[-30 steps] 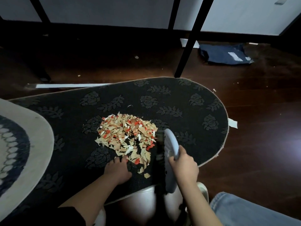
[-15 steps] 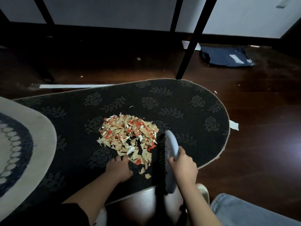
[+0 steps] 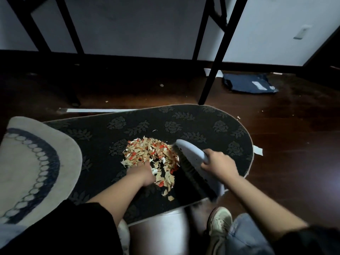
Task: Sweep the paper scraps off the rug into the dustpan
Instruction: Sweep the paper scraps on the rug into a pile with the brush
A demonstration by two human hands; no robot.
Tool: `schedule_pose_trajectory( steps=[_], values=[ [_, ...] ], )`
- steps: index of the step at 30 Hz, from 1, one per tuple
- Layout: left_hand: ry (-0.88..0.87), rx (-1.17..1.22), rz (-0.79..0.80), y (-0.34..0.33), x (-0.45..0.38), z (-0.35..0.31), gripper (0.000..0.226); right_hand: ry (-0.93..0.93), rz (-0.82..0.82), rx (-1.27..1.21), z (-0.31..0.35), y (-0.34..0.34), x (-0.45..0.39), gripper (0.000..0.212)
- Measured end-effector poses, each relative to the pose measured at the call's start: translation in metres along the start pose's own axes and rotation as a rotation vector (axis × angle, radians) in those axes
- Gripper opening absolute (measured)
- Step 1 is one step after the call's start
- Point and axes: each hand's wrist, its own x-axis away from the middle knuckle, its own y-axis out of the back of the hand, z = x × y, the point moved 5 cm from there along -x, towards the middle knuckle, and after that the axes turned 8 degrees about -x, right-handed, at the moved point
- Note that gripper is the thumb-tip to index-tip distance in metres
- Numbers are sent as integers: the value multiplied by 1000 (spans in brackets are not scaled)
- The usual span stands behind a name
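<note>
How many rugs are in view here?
2: the dark floral rug under the paper scraps, and a pale ringed rug overlapping its left end.

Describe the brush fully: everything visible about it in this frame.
The brush has a pale, smooth, plastic-looking curved back and dark bristles along its lower edge. It lies slanted on the dark rug, bristles against the right side of the scrap pile. The right hand grips its handle; its near end is blurred.
</note>
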Motion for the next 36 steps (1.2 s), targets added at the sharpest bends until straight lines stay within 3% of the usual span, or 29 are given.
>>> schedule_pose_trajectory(
  steps=[10, 19, 23, 32, 36],
  values=[
    [110, 32, -28, -3, 22, 25, 74, 477, 265, 342, 12, 39, -9, 45],
    [166, 59, 85, -56, -30, 39, 72, 797, 498, 343, 25, -75, -41, 42],
    [173, 80, 130, -71, -53, 40, 73, 822, 535, 293, 20, -108, -48, 38],
    [206, 111, 143, -84, -76, 42, 73, 663, 255, 91, 22, -85, -99, 40],
    [249, 108, 128, -90, -78, 52, 72, 673, 260, 67, 7, -78, -85, 44]
  ],
)
